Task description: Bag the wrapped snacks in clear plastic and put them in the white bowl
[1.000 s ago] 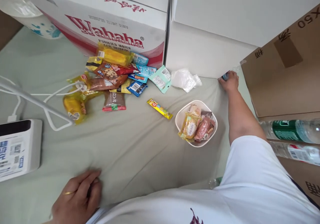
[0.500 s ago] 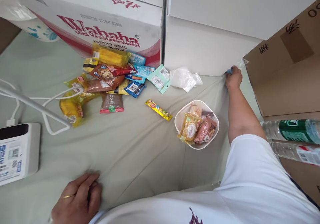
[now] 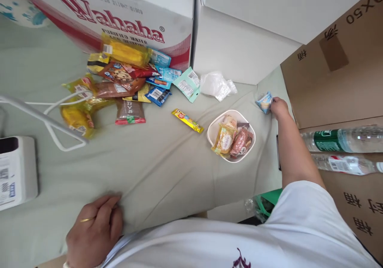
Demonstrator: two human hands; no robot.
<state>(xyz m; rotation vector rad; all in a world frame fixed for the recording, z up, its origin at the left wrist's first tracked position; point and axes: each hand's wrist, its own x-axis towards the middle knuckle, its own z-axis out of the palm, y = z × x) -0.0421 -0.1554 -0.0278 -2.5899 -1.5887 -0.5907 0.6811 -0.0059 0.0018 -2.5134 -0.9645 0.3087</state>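
The right hand (image 3: pixel 279 107) pinches a small blue snack packet (image 3: pixel 264 101) by one end, its grip closed on the wrapper — the packet hangs just above the green sheet (image 3: pixel 167 168), near the white bowl (image 3: pixel 213 126) of snacks. The left hand (image 3: pixel 95 231) lies curled and empty on the sheet, seemingly bracing.

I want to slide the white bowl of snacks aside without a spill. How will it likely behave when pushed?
The white bowl looks like light plastic, so it should move easily. It sits on wrinkled green cloth, which may drag and bunch. The wrapped snacks are heaped above its rim, so a quick shove could tip some out.
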